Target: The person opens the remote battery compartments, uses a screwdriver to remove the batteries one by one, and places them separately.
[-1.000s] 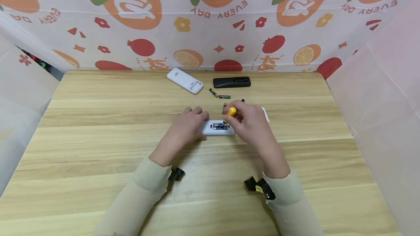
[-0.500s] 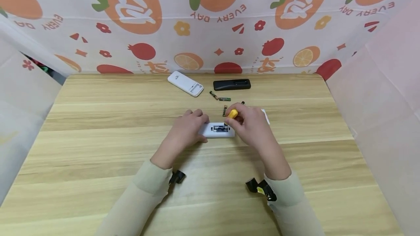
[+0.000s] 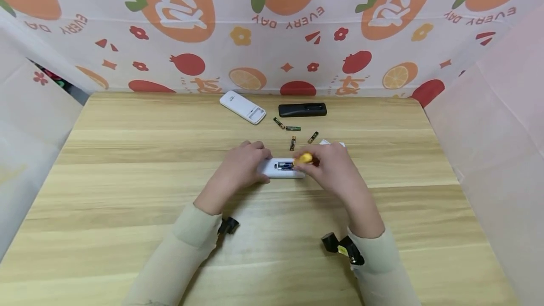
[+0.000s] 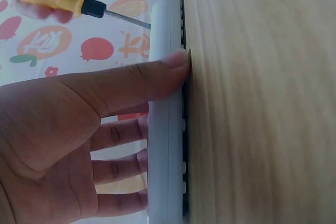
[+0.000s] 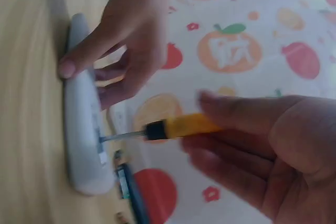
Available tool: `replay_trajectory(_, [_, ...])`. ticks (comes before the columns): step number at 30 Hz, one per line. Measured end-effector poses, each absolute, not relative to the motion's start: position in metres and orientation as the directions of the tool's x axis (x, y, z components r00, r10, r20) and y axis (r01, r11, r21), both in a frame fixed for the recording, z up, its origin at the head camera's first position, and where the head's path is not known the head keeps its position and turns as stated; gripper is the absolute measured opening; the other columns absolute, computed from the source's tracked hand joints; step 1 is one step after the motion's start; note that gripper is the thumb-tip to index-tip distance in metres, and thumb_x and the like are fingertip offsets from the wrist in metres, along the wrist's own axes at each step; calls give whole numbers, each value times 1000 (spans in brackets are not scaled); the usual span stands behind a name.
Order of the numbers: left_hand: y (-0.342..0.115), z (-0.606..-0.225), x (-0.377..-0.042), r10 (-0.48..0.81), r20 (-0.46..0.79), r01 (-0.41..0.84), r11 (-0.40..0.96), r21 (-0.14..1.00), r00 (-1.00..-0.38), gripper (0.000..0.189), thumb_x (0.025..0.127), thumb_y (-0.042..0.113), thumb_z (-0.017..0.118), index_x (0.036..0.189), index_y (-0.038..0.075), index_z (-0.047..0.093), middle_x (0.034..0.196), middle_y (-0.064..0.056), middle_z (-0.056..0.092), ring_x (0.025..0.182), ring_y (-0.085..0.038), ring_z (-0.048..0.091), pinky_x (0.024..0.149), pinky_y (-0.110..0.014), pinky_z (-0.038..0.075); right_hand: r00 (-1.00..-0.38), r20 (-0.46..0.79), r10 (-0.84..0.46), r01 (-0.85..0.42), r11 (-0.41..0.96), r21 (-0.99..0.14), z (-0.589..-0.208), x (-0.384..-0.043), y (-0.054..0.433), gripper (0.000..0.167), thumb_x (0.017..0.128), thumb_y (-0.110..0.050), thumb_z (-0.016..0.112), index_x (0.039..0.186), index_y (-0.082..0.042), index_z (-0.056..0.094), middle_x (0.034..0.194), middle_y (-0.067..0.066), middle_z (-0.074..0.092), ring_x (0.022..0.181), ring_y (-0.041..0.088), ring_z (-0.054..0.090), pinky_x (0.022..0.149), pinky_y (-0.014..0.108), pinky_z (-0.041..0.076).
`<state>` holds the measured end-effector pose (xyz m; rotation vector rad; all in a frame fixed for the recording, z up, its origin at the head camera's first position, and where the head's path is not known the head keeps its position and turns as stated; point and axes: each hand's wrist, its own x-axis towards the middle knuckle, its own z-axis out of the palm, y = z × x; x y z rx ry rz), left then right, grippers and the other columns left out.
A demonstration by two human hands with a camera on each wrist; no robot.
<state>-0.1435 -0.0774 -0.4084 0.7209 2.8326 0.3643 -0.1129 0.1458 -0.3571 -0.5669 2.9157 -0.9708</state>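
A white remote control lies face down on the table with its battery compartment uncovered, showing batteries inside. My left hand holds the remote's left end, thumb on the near edge and fingers on the far edge. Between thumb and fingers, my right hand pinches the yellow handle of a screwdriver. In the right wrist view its metal shaft slants to the remote's back, with the tip at the battery compartment. The left wrist view shows the remote's side and its buttons against the wood.
Several loose batteries lie beyond the remote. Farther back are a second white remote and a black remote. A white piece is partly hidden behind my right hand. A fruit-print cloth hangs at the table's back edge.
My right hand has shifted slightly right and nearer, and the screwdriver handle now tilts lower to the right. A loose battery behind that hand has come into fuller view. The left hand keeps its hold.
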Motion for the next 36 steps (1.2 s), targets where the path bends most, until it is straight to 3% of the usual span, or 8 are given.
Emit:
replay_trajectory(5, [-79,-407,-144,492,-132,446,853,271,-860,55,73,37,89,119,15,71,121,-7,65,104,-29,59,84,-44,52,-935,173,-310,-347,698,-626,-369,-123,140,19,91,-29,73,104,-15,69,85,0,68,73,15,58,69,30,50])
replay_trajectory(12, [-78,-410,-145,496,-105,456,849,265,-862,54,72,37,89,118,14,72,117,-6,65,99,-26,58,82,-41,52,-884,257,-390,-466,761,-451,-367,-118,119,17,88,-21,78,100,-15,68,81,1,71,65,16,58,63,33,48])
replay_trajectory(17, [-76,-410,-147,497,-108,450,844,293,-861,53,73,37,90,118,15,73,115,-5,66,98,-25,59,82,-40,52,-876,189,-443,-480,769,-422,-362,-109,121,14,82,-15,83,93,-15,74,84,-2,74,67,13,61,65,31,51])
replay_trajectory(21, [-76,-410,-149,502,-125,453,844,288,-856,54,72,37,90,119,15,73,112,-4,67,97,-25,59,81,-41,51,-880,117,-461,-459,761,-458,-360,-107,133,13,80,-11,83,90,-17,76,85,-6,72,70,15,59,70,31,50])
replay_trajectory(29, [-80,-410,-151,529,-142,477,831,286,-836,56,76,43,86,123,16,72,111,-3,67,95,-24,60,79,-40,51,-856,89,-508,-458,670,-584,-364,-116,154,20,75,-6,87,84,-16,72,83,-8,70,75,13,60,72,32,50])
replay_trajectory(36, [-83,-410,-150,541,-144,484,822,301,-829,57,80,44,82,127,16,70,113,-3,67,96,-23,59,78,-39,50,-826,77,-558,-488,640,-593,-368,-119,154,21,77,-5,85,86,-17,70,89,-9,72,81,13,61,77,32,50])
